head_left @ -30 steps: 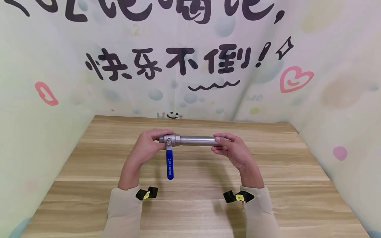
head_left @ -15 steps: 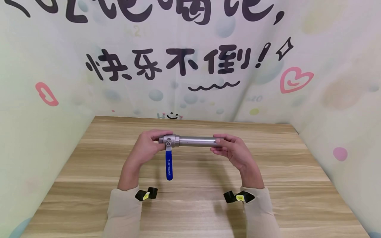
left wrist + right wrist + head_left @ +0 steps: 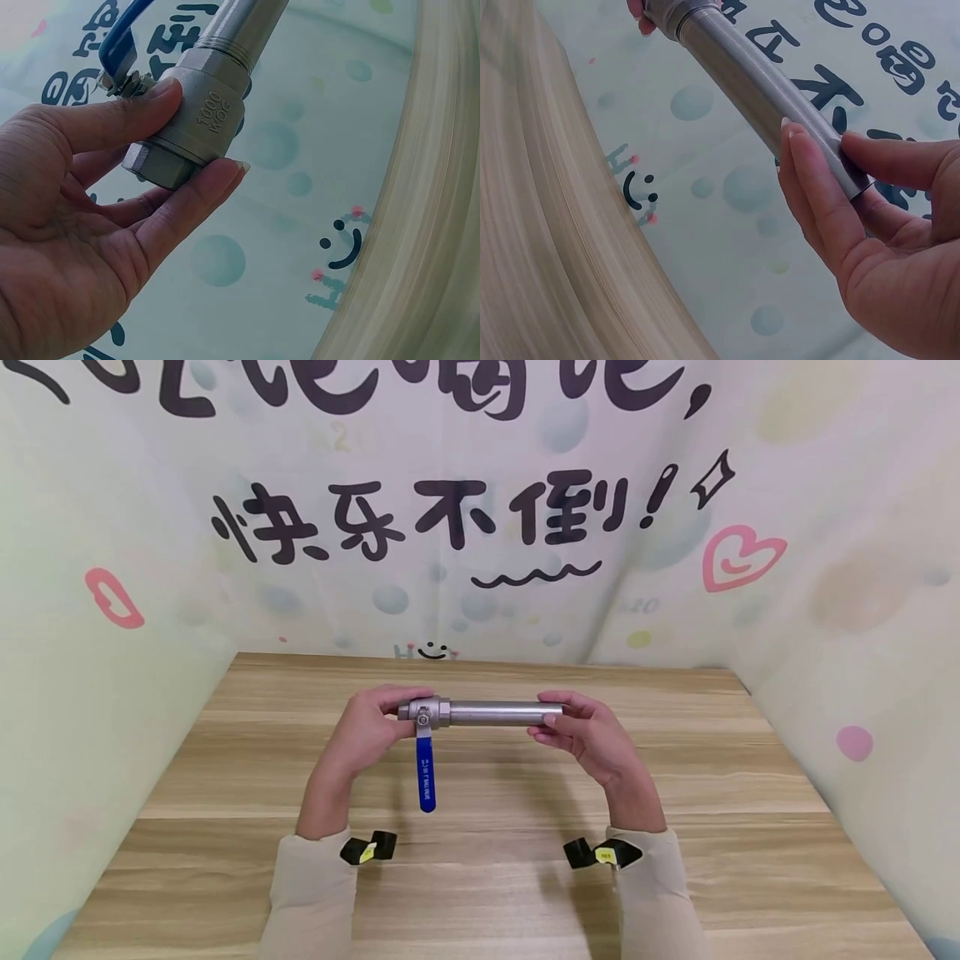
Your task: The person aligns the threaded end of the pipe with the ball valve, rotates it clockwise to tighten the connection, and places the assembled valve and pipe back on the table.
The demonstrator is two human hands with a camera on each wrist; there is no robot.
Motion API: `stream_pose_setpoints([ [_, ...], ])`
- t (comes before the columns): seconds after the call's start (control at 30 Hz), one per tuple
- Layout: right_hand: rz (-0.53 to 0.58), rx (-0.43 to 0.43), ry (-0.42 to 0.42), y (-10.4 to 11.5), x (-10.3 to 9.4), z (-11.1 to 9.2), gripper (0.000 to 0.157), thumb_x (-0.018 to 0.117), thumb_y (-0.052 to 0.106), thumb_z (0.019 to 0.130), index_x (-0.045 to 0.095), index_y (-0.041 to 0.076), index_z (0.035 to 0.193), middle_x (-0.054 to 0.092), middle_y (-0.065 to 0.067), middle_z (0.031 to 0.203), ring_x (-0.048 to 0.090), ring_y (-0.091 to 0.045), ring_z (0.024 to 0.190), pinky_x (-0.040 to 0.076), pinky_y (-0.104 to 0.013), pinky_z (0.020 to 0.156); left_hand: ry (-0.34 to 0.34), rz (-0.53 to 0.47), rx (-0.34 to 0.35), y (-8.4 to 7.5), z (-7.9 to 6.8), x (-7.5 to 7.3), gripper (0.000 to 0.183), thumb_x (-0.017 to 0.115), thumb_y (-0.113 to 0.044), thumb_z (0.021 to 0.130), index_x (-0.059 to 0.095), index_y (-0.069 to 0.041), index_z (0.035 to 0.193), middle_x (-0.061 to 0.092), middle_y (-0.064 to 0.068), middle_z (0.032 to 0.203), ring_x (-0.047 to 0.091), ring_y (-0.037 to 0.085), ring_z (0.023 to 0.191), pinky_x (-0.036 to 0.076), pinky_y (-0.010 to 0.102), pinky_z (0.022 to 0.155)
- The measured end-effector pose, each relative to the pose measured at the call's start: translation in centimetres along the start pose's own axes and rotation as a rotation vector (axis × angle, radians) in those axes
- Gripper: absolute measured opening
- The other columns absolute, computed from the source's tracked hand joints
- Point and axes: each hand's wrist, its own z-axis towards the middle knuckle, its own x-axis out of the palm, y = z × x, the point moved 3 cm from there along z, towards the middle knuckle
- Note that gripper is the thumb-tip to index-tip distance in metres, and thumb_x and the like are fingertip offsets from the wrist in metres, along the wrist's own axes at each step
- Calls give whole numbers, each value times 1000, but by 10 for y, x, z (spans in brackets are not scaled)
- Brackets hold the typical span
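A steel ball valve (image 3: 424, 713) with a blue lever handle (image 3: 426, 775) is joined to a plain steel pipe (image 3: 497, 713); both are held level above the table. My left hand (image 3: 367, 731) grips the valve body at its left end, thumb in front and fingers behind. In the left wrist view the valve body (image 3: 202, 112) reads "1000 WOG", and pipe threads (image 3: 226, 51) show where the pipe enters it. At the pipe's far right end, my right hand (image 3: 592, 739) pinches it between thumb and fingers. The right wrist view shows the pipe's (image 3: 757, 90) open end between those fingertips.
Beneath the hands lies a wood-grain table (image 3: 480, 877). A pale printed curtain (image 3: 345, 610) with black lettering stands at its back and along both sides. Black wrist straps (image 3: 369, 849) with yellow tags sit at both cuffs.
The right fingers have shifted slightly on the pipe, so its right end shows more between them. Valve and pipe have barely moved; the view has drifted a little.
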Motion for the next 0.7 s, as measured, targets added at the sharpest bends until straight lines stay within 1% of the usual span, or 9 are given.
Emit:
stream_pose_setpoints([
  [0.2,6,11,4,0,-1,0,21,56,-2,95,63,5,113,58,-17,108,72,-21,81,57,-29,77,4,-5,-9,0,0,0,43,70,4,81,71,-13,120,62,9,127,58,29,104,53,34,75],
  [0.33,1,14,4,1,-2,0,20,58,2,95,62,4,114,62,-14,102,72,-20,79,57,-29,76,7,-6,-7,-1,0,0,42,70,4,81,71,-13,120,62,9,126,58,29,104,53,34,76],
  [0.47,-9,17,0,1,-2,-1,19,58,4,95,62,3,114,65,-14,99,72,-19,78,57,-29,75,9,-7,-7,-1,0,1,42,69,4,81,70,-12,120,62,10,127,58,29,104,53,33,76],
  [0.6,-20,23,-10,1,-2,-1,21,58,5,96,60,1,116,66,-14,99,72,-19,78,57,-29,75,9,-13,-6,-1,0,1,43,69,5,82,70,-11,121,61,11,127,58,30,104,53,32,76],
  [0.7,-30,27,-16,1,-2,0,27,58,5,96,56,-4,121,66,-14,98,72,-19,78,57,-28,75,5,-10,-11,-1,-1,1,42,70,4,82,70,-13,121,62,10,126,57,29,104,53,33,76],
])
